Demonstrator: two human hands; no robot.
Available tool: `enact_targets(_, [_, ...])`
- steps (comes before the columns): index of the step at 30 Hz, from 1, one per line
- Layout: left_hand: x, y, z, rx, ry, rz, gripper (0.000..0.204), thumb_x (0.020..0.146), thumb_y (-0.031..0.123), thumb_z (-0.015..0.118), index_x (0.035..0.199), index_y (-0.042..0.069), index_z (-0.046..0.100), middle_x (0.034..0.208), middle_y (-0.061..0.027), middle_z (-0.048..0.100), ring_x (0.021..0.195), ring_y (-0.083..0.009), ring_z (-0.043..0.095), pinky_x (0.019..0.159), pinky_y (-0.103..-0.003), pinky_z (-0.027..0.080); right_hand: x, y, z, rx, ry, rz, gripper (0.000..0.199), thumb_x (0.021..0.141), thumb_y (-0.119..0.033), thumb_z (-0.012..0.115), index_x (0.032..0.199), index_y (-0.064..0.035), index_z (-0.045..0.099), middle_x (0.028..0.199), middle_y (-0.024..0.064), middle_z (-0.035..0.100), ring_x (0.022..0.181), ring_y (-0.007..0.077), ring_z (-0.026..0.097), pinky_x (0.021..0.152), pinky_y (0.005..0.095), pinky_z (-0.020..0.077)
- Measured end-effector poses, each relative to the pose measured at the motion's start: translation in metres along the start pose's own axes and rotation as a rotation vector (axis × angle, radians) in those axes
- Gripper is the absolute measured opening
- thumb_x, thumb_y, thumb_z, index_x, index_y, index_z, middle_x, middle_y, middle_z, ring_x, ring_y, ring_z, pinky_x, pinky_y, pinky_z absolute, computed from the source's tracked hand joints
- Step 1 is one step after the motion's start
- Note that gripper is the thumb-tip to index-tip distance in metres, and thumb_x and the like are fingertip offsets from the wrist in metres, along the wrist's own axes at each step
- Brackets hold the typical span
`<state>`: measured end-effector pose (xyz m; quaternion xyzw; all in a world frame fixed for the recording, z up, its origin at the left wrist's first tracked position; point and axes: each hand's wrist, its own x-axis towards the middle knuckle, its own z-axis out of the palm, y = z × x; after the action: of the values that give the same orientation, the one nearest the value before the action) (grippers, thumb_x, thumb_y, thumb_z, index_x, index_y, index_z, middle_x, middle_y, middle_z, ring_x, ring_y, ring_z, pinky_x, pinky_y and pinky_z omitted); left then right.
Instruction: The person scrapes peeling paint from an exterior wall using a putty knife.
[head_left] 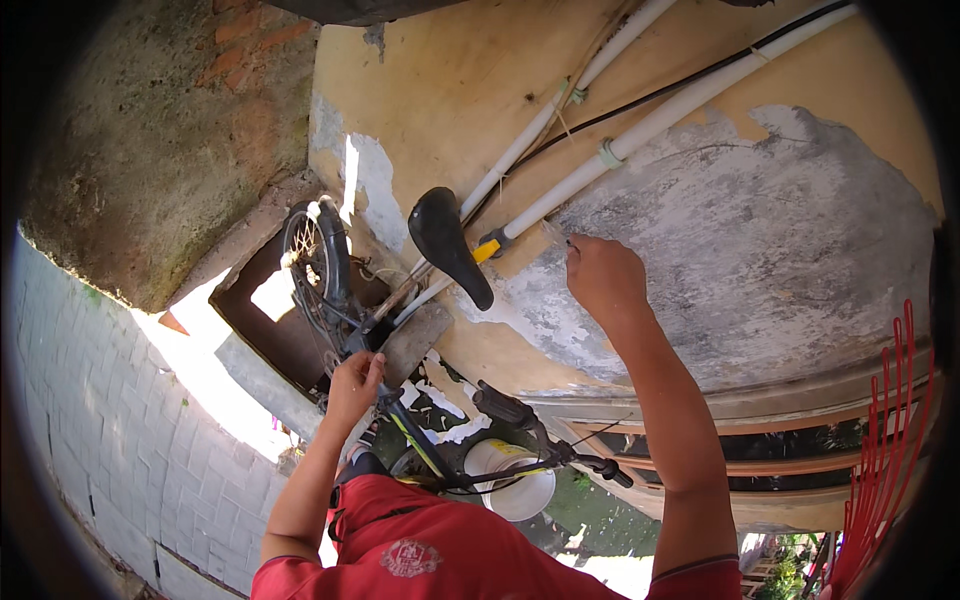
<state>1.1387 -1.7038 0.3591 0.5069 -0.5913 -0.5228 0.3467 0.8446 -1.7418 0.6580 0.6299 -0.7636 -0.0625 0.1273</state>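
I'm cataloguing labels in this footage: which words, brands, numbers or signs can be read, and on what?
None can be read with certainty.
Round white emblem on the red shirt: lettering too small and blurred to read.
Bicycle frame: no legible marking.

From the person's head, the fisheye view (straight edges bow toward its rim) looks steeply down past the red shirt (450, 545) at the nearby bicycle (418, 436) and the peeling wall (720, 250) beyond.
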Motion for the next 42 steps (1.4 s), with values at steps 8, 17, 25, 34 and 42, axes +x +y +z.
enact_targets(8, [-0.012, -0.009, 0.010, 0.128, -0.111, 0.054, 0.031, 0.097, 0.028, 0.061, 0.087, -0.001, 0.066, 0.069, -0.0130, 0.065, 0.062, -0.0212, 0.063, 0.058, -0.034, 0.048, 0.035, 0.050, -0.057, 0.265, -0.182, 0.116, 0.028, 0.089, -0.026, 0.064, 0.110, -0.0094, 0.073, 0.106, 0.0172, 0.071, 0.099, 0.0343, 0.066, 0.089, 0.0404, 0.0513])
enact_targets(17, [-0.018, 0.006, 0.014, 0.151, -0.237, 0.003, 0.029, 0.094, 0.028, 0.062, 0.084, 0.001, 0.065, 0.072, -0.0180, 0.063, 0.066, -0.0348, 0.064, 0.061, -0.043, 0.049, 0.046, 0.057, -0.004, 0.396, -0.218, 0.078, 0.030, 0.092, -0.030, 0.063, 0.116, -0.0141, 0.071, 0.117, 0.0169, 0.067, 0.109, 0.0346, 0.063, 0.095, 0.0398, 0.0493])
enact_targets(25, [-0.013, 0.007, 0.008, 0.161, -0.188, 0.130, 0.028, 0.095, 0.027, 0.061, 0.087, 0.001, 0.067, 0.074, -0.0187, 0.064, 0.067, -0.0348, 0.065, 0.061, -0.043, 0.050, 0.006, 0.097, 0.023, 0.579, -0.212, 0.109, 0.031, 0.093, -0.030, 0.064, 0.118, -0.0126, 0.071, 0.116, 0.0168, 0.068, 0.105, 0.0336, 0.065, 0.092, 0.0361, 0.0488])
enact_targets(34, [-0.006, 0.004, 0.031, 0.175, -0.261, 0.104, 0.030, 0.094, 0.030, 0.063, 0.087, 0.001, 0.067, 0.072, -0.0171, 0.064, 0.064, -0.0318, 0.064, 0.059, -0.041, 0.049, -0.008, 0.055, 0.013, 0.491, -0.040, 0.189, 0.029, 0.094, -0.030, 0.061, 0.117, -0.0151, 0.071, 0.108, 0.0168, 0.071, 0.098, 0.0325, 0.067, 0.087, 0.0378, 0.0518])
enact_targets(42, [-0.013, 0.014, 0.035, 0.167, -0.304, 0.149, 0.030, 0.095, 0.029, 0.061, 0.090, 0.000, 0.066, 0.071, -0.0153, 0.063, 0.061, -0.0262, 0.062, 0.058, -0.038, 0.048, -0.029, 0.044, -0.006, 0.393, -0.070, 0.227, 0.028, 0.093, -0.029, 0.060, 0.115, -0.0159, 0.071, 0.099, 0.0150, 0.072, 0.092, 0.0324, 0.068, 0.082, 0.0419, 0.0531])
